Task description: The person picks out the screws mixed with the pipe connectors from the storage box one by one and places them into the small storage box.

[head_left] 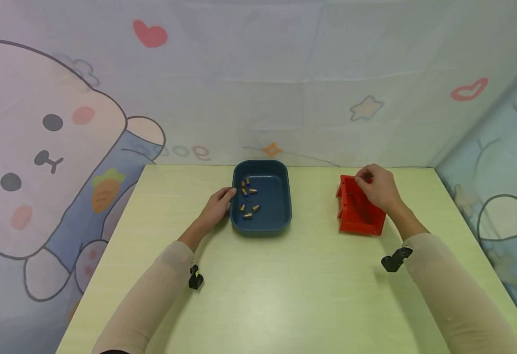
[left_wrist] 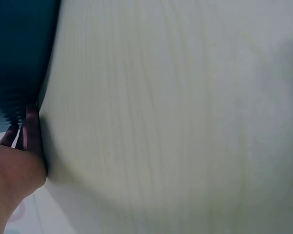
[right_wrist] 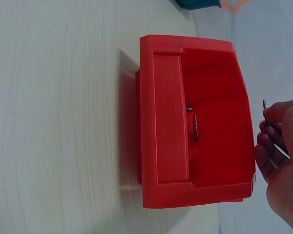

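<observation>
A dark blue tray [head_left: 280,196] holds several small brass-coloured pieces [head_left: 248,216] along its left side, a few with blue ends. My left hand [head_left: 217,204] grips its left wall, with a digit over the rim and straight fingers [left_wrist: 33,127] against the outside. To the right is a red plastic bin [head_left: 360,227]. Over its far right side, my right hand [head_left: 379,187] pinches a thin dark screw [right_wrist: 264,105] between thumb and fingers, point upward in the right wrist view. Inside the bin lie another screw [right_wrist: 196,127] and a small metal piece [right_wrist: 189,109].
Both containers stand near the back of a pale wood-grain table [head_left: 285,290], close to a cloth backdrop [head_left: 258,88] with cartoon prints. A stretch of tabletop separates tray and bin. Black wrist cameras sit at both sleeve cuffs.
</observation>
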Motion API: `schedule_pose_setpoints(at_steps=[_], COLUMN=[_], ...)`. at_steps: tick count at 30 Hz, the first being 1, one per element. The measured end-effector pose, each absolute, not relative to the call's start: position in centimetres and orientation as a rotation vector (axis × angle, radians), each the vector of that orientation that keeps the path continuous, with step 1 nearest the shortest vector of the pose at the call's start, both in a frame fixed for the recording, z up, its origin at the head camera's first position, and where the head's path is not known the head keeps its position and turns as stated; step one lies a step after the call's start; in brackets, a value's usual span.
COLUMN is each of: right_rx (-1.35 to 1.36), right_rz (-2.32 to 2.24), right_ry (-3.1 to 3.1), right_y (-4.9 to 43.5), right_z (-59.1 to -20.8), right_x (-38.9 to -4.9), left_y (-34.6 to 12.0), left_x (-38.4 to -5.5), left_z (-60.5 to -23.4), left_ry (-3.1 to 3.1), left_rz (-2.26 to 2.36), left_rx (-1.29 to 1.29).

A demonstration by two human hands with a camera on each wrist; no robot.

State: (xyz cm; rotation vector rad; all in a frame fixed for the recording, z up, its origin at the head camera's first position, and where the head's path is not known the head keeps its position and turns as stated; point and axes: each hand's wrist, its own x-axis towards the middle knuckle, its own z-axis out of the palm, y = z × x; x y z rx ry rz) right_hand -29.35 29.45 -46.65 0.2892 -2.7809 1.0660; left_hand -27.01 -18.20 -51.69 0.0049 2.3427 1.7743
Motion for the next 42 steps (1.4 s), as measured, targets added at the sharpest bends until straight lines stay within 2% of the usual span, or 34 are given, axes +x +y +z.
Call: schedule_pose_setpoints(at_steps=[17,42], right_rx=[0.188,0.206], right_rz=[1.050,1.035], right_ry=[-2.779,-2.771], right_y=[29.4,29.3], right_z=[-47.9,-47.9], right_x=[-29.5,-29.6], left_y=[-17.9,-17.7], left_x=[-27.1,-27.0], left_z=[-51.6,-51.6], left_ry=[2.342,2.356], left_rz=[1.771,1.779], left_rx=[0.021,0.015])
